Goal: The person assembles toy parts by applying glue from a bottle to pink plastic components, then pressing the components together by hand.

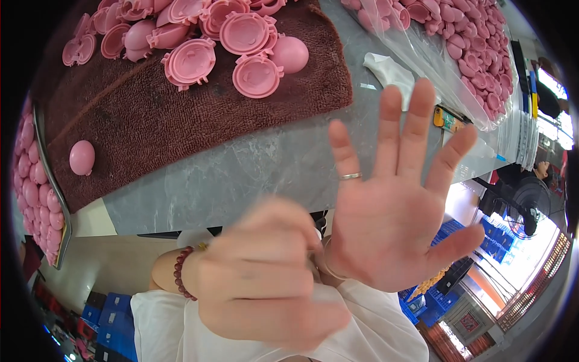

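Note:
My right hand (389,220) is raised over the table's near edge, palm facing me and fingers spread, holding nothing. It wears a ring (350,176), and a thin bangle (329,265) circles its wrist. Beside that wrist my left hand (259,280) is curled closed and blurred by motion; its fingertips and anything in them are hidden. A beaded bracelet (180,273) is on the left wrist. Beyond the hands, open pink plastic shells (190,62) lie heaped on a brown towel (199,130). One pink egg-shaped piece (82,158) lies apart at the towel's left.
A clear plastic bag of pink shells (476,57) fills the back right of the grey table (253,175). White cloth (391,71) and a patterned phone-like object (447,119) lie before it. A tray of pink pieces (39,187) stands left. A black fan (529,208) is at far right.

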`<move>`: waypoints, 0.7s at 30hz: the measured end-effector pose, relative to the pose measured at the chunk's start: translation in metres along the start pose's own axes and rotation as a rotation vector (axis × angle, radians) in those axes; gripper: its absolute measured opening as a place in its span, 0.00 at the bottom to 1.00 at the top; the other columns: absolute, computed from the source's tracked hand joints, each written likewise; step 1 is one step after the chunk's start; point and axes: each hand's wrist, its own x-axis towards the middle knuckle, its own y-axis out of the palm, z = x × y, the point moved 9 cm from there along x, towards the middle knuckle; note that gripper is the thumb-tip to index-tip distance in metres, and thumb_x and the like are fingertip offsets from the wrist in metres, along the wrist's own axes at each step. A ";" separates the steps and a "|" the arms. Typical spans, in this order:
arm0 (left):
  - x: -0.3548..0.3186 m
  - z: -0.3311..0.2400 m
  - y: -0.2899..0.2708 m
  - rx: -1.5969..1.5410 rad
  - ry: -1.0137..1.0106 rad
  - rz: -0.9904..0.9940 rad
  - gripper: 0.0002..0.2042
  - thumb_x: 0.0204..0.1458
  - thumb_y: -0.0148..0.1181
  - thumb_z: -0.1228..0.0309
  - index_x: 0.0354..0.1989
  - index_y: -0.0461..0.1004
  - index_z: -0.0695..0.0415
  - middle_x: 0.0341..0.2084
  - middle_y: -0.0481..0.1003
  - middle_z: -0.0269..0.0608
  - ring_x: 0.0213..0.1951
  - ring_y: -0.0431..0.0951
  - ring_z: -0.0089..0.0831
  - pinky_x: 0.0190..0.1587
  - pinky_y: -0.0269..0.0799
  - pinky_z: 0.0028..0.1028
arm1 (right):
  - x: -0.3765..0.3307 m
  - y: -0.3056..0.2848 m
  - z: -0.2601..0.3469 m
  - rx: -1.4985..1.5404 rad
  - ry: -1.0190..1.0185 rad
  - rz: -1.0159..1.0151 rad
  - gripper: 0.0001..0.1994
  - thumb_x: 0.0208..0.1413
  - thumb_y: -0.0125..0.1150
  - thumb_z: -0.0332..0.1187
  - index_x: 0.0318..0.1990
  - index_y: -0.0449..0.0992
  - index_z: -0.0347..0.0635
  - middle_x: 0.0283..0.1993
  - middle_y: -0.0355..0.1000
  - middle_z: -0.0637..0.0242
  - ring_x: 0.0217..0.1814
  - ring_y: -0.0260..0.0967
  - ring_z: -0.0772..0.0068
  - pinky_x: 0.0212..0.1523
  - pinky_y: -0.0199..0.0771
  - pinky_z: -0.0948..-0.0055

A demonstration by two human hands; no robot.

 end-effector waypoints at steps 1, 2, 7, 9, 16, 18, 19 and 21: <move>-0.006 0.001 0.009 -0.351 -0.077 0.094 0.04 0.34 0.62 0.68 0.18 0.74 0.51 0.09 0.57 0.25 0.13 0.55 0.21 0.36 0.62 0.39 | -0.001 -0.002 -0.002 0.003 0.004 0.000 0.35 0.53 0.38 0.57 0.63 0.41 0.49 0.66 0.21 0.48 0.68 0.18 0.49 0.56 0.32 0.34; -0.011 0.000 0.020 -0.704 -0.153 0.187 0.03 0.34 0.60 0.70 0.17 0.72 0.54 0.08 0.56 0.25 0.11 0.53 0.22 0.34 0.66 0.42 | -0.003 0.000 0.002 -0.060 -0.052 0.054 0.34 0.52 0.40 0.56 0.62 0.42 0.50 0.66 0.21 0.48 0.68 0.18 0.49 0.56 0.32 0.33; -0.018 -0.003 0.028 -0.884 -0.192 0.194 0.04 0.33 0.56 0.72 0.16 0.69 0.59 0.07 0.54 0.28 0.09 0.51 0.24 0.39 0.66 0.54 | -0.008 0.006 0.010 -0.222 -0.210 0.115 0.34 0.51 0.44 0.55 0.62 0.44 0.51 0.66 0.20 0.49 0.68 0.18 0.48 0.55 0.31 0.32; -0.016 -0.005 0.027 -0.911 -0.194 0.181 0.05 0.34 0.56 0.72 0.16 0.68 0.59 0.07 0.55 0.29 0.09 0.51 0.24 0.41 0.64 0.56 | -0.010 0.012 0.016 -0.350 -0.300 0.153 0.35 0.50 0.46 0.55 0.62 0.44 0.52 0.66 0.20 0.50 0.68 0.16 0.48 0.56 0.30 0.32; -0.016 0.003 0.027 -1.124 -0.343 0.147 0.05 0.34 0.56 0.73 0.16 0.68 0.60 0.06 0.56 0.31 0.10 0.52 0.25 0.47 0.56 0.62 | -0.010 0.020 0.018 -0.238 -0.328 0.275 0.36 0.49 0.48 0.55 0.62 0.45 0.52 0.66 0.19 0.51 0.68 0.12 0.49 0.55 0.27 0.30; -0.018 0.005 0.026 -1.189 -0.403 0.105 0.05 0.34 0.56 0.73 0.17 0.68 0.60 0.06 0.56 0.31 0.10 0.52 0.26 0.48 0.53 0.63 | -0.011 0.022 0.019 -0.219 -0.341 0.294 0.36 0.49 0.48 0.56 0.62 0.44 0.53 0.66 0.19 0.52 0.68 0.12 0.49 0.54 0.26 0.30; -0.018 0.008 0.025 -1.255 -0.449 0.061 0.05 0.34 0.56 0.73 0.16 0.67 0.60 0.06 0.56 0.31 0.11 0.53 0.26 0.50 0.50 0.64 | -0.011 0.022 0.020 -0.221 -0.341 0.294 0.36 0.49 0.48 0.56 0.62 0.44 0.53 0.66 0.19 0.52 0.68 0.12 0.49 0.54 0.26 0.30; -0.020 0.011 0.026 -1.323 -0.493 0.018 0.06 0.34 0.57 0.72 0.16 0.67 0.60 0.05 0.56 0.30 0.11 0.53 0.26 0.51 0.48 0.64 | -0.011 0.027 0.019 -0.357 -0.330 0.313 0.36 0.49 0.48 0.56 0.62 0.43 0.53 0.66 0.18 0.53 0.68 0.11 0.49 0.54 0.27 0.29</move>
